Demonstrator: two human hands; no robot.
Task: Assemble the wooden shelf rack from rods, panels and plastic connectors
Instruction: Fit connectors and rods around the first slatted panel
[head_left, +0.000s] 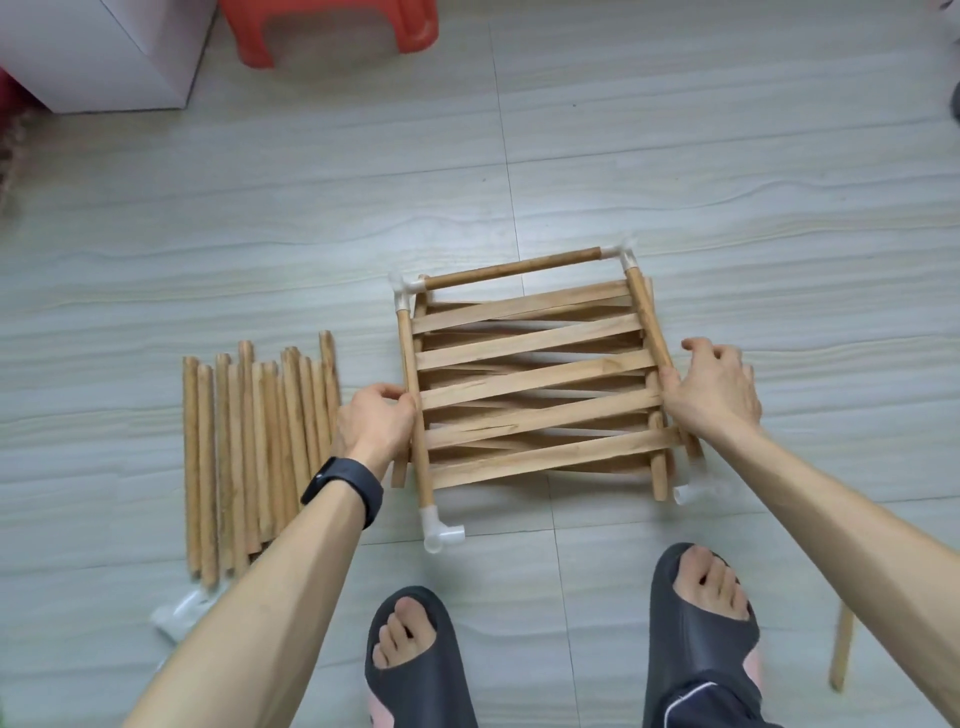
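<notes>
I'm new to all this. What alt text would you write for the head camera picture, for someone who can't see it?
A person's left hand and right hand grip opposite sides of a rod frame with white corner connectors, over stacked slatted panels on a tiled floor. Loose rods lie to its left.

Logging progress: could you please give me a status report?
Left hand grips left rod. Right hand grips right rod. Frame front open, unobstructed. Spare rods lie left.

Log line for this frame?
left hand grips left rod | right hand holds right rod | slatted panels stacked beneath | near rod absent
</notes>
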